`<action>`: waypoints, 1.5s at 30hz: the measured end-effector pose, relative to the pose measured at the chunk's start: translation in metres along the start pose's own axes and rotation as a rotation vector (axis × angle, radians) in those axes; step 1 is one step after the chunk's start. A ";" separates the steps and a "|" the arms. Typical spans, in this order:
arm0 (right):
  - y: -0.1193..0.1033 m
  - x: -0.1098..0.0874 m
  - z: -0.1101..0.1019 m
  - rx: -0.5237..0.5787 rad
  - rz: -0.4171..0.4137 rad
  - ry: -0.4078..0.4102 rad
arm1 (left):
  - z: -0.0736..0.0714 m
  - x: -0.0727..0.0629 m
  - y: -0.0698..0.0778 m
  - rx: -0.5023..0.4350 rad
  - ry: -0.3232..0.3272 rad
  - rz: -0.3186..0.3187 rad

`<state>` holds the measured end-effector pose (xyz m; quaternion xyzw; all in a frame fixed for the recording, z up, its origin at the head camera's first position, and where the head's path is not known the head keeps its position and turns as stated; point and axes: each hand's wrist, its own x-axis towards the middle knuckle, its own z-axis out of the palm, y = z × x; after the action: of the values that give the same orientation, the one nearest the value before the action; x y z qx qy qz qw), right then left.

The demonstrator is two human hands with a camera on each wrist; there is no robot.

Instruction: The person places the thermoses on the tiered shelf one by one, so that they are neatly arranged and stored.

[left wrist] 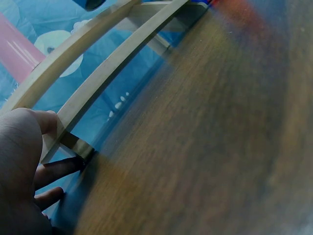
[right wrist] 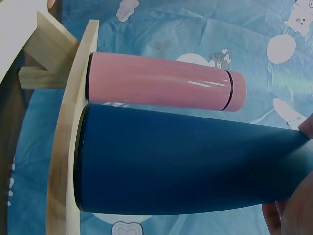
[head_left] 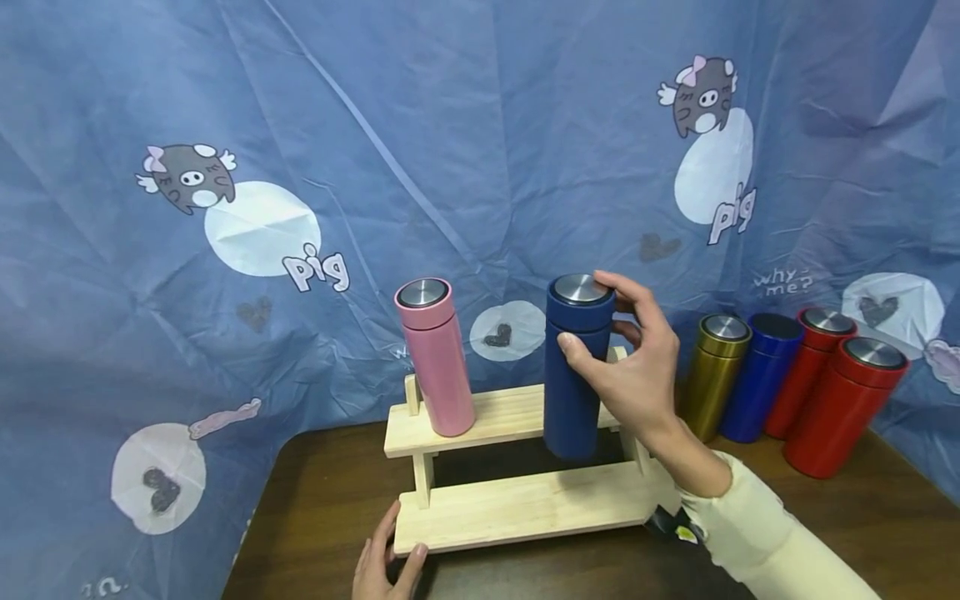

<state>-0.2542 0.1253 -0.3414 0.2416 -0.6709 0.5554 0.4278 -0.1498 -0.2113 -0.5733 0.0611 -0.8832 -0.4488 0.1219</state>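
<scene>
My right hand (head_left: 637, 367) grips a dark blue thermos flask (head_left: 573, 383) near its steel-topped lid, thumb on the near side and fingers round the right. The flask is upright over the front of the upper board of a two-tier wooden rack (head_left: 517, 508). In the right wrist view, the blue flask's base (right wrist: 80, 161) is right at that board's edge. A pink thermos flask (head_left: 438, 367) stands on the left part of the upper board. With thumb and fingers, my left hand (head_left: 382, 562) holds the left end of the lower board; the left wrist view shows fingers (left wrist: 58, 169) below it.
Right of the rack, a gold flask (head_left: 716, 379), a bright blue flask (head_left: 761, 379) and two red flasks (head_left: 840, 408) stand close together on the brown wooden table (head_left: 322, 492). A blue printed cloth (head_left: 450, 125) hangs behind. A black object (head_left: 667, 523) lies by the rack's right end.
</scene>
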 end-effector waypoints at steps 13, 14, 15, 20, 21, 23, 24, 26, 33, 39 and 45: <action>0.009 0.004 0.030 -0.005 0.037 -0.015 | -0.004 0.003 0.003 -0.015 -0.041 -0.032; 0.011 0.005 0.032 -0.007 0.032 -0.013 | -0.004 0.003 0.003 -0.016 -0.043 -0.033; 0.012 0.005 0.034 -0.008 0.028 -0.011 | -0.004 0.003 0.003 -0.018 -0.042 -0.032; 0.020 0.009 0.042 -0.024 0.020 0.002 | -0.005 0.003 0.005 -0.017 -0.035 -0.010; 0.021 0.009 0.044 -0.030 0.017 0.006 | -0.005 0.003 0.005 -0.016 -0.036 -0.006; 0.023 0.011 0.047 -0.041 0.009 0.009 | -0.006 0.004 0.006 -0.011 -0.042 -0.012; 0.024 0.011 0.048 -0.043 0.006 0.010 | -0.006 0.004 0.006 -0.008 -0.045 -0.014; 0.025 0.011 0.051 -0.043 0.002 0.012 | -0.006 0.004 0.006 -0.008 -0.050 -0.016; 0.027 0.011 0.058 -0.035 0.008 0.030 | -0.005 0.004 0.006 -0.011 -0.055 -0.002; 0.027 0.009 0.062 -0.050 -0.011 0.025 | -0.004 0.003 0.005 -0.036 -0.049 -0.003; 0.028 0.008 0.066 -0.066 -0.027 0.000 | -0.004 0.001 0.004 -0.033 -0.031 0.015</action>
<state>-0.3009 0.0707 -0.3510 0.2363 -0.6855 0.5273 0.4429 -0.1499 -0.2122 -0.5679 0.0452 -0.8778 -0.4633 0.1126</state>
